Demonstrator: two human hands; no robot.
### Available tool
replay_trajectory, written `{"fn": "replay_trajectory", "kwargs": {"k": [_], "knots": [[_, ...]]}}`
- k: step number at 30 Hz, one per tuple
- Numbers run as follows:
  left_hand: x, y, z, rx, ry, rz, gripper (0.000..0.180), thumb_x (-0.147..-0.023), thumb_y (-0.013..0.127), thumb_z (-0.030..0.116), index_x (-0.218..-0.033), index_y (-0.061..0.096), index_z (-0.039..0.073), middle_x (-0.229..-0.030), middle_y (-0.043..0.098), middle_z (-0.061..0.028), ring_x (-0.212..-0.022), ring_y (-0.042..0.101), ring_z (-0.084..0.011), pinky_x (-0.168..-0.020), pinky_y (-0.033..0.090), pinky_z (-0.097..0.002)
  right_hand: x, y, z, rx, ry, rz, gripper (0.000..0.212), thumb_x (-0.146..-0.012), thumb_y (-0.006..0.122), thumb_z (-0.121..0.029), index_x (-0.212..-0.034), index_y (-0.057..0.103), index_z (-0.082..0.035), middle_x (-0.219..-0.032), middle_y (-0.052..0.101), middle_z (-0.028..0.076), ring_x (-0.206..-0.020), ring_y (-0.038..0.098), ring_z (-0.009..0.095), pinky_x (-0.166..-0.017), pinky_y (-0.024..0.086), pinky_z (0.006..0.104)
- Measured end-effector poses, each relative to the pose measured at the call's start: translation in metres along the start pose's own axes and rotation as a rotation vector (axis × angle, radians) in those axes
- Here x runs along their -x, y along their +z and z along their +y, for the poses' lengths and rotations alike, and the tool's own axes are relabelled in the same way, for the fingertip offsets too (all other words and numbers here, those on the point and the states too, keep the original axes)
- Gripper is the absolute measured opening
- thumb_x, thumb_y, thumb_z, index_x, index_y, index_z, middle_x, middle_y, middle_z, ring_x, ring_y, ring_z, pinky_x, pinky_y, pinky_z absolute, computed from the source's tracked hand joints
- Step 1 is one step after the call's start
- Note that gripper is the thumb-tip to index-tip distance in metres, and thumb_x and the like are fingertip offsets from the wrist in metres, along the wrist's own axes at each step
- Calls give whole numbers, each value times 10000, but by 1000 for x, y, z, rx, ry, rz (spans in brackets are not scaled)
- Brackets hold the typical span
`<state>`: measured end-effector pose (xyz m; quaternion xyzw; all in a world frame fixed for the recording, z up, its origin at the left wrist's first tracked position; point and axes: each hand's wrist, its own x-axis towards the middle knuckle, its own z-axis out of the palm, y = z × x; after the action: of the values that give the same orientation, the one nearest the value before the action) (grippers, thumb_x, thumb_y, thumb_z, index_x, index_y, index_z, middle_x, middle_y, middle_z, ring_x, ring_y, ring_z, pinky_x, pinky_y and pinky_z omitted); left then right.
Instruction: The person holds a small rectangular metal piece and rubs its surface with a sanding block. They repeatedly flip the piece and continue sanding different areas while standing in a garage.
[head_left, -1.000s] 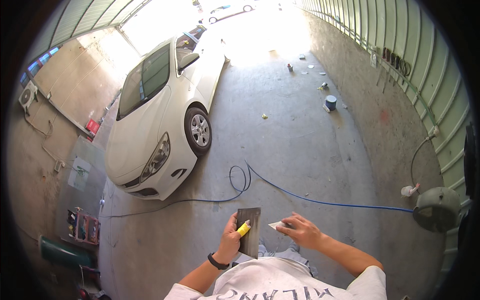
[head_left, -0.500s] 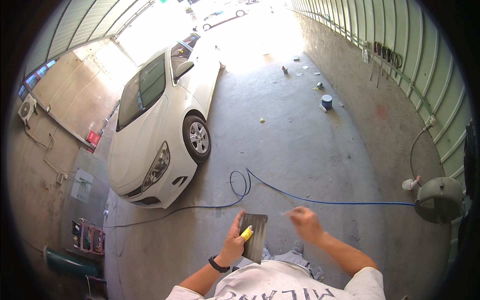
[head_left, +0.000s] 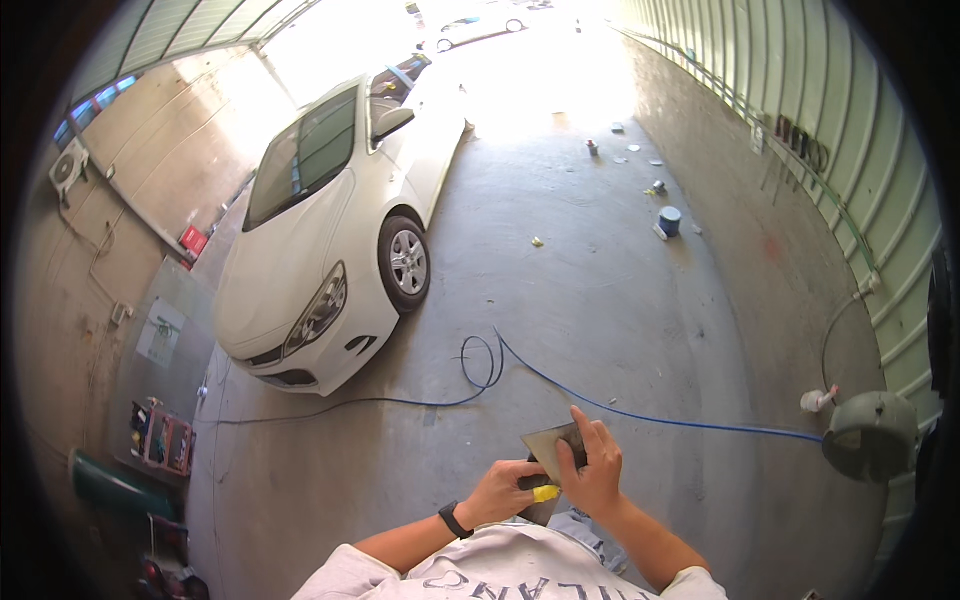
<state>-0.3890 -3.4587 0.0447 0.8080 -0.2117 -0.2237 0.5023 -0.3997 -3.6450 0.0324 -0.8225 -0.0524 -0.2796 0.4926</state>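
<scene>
Both hands meet in front of my shirt. My left hand [head_left: 500, 492], with a black band on its wrist, grips a dark flat plate [head_left: 541, 513] that is largely covered. A bright yellow piece [head_left: 545, 493] sits at that hand's thumb; whether it is wrapped round the thumb or held, I cannot tell. In my right hand [head_left: 594, 474] is a thin grey scraper blade [head_left: 548, 443], pinched with the thumb on its face and the index finger stretched along its edge. The blade stands tilted just above the plate; whether they touch is hidden.
A white car [head_left: 300, 250] stands at the left. Across the floor runs a blue hose [head_left: 640, 415] with a loop, reaching a grey-green drum [head_left: 870, 435] at the right. A blue can [head_left: 669, 221] and small litter lie farther off. A tool rack [head_left: 165, 440] is at the left.
My right hand has come left and down to my left hand, and the scraper blade now shows clearly in it. The plate has turned and shifted right. The view has shifted slightly.
</scene>
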Motion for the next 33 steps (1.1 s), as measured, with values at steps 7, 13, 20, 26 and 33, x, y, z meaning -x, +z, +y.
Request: {"fn": "replay_trajectory", "kwargs": {"k": [7, 13, 20, 26, 33], "knots": [[7, -30, -36, 204, 5, 34, 203, -834, 781, 161, -990, 760, 33, -824, 738, -122, -692, 605, -111, -684, 509, -287, -13, 42, -19, 134, -198, -83, 566, -795, 710, -76, -1333, 581, 47, -852, 604, 154, -757, 592, 349, -679, 508, 449], [28, -101, -86, 459, -95, -1, 222, -771, 666, 40, -959, 748, -44, -715, 716, -59, -626, 568, -94, -589, 483, -292, -35, 126, -49, 173, -347, -251, 450, -856, 640, -86, -1284, 599, 47, -856, 598, 145, -758, 592, 318, -655, 480, 442], [63, -203, -142, 651, -16, 189, 221, -773, 684, 51, -955, 767, -41, -747, 726, -38, -668, 578, -82, -623, 483, -258, -72, 239, -111, 242, -378, -450, 437, -897, 669, -169, -1302, 625, -10, -939, 650, 207, -810, 637, 408, -692, 537, 466], [101, -304, -199, 896, -49, 572, 203, -903, 720, 92, -1071, 765, -12, -931, 759, -22, -805, 632, -58, -742, 507, -218, -80, 293, -112, 209, -354, -603, 471, -890, 681, -179, -1331, 615, -24, -945, 649, 209, -796, 636, 410, -676, 529, 473], [93, -302, -181, 544, 118, 707, 452, -1007, 571, 86, -1454, 509, 73, -1356, 595, -62, -1222, 526, -131, -1078, 389, -283, -112, 365, -98, -524, 551, -517, 342, -1045, 505, -269, -1272, 588, -27, -777, 545, -41, -690, 497, 67, -660, 446, 252]]}}
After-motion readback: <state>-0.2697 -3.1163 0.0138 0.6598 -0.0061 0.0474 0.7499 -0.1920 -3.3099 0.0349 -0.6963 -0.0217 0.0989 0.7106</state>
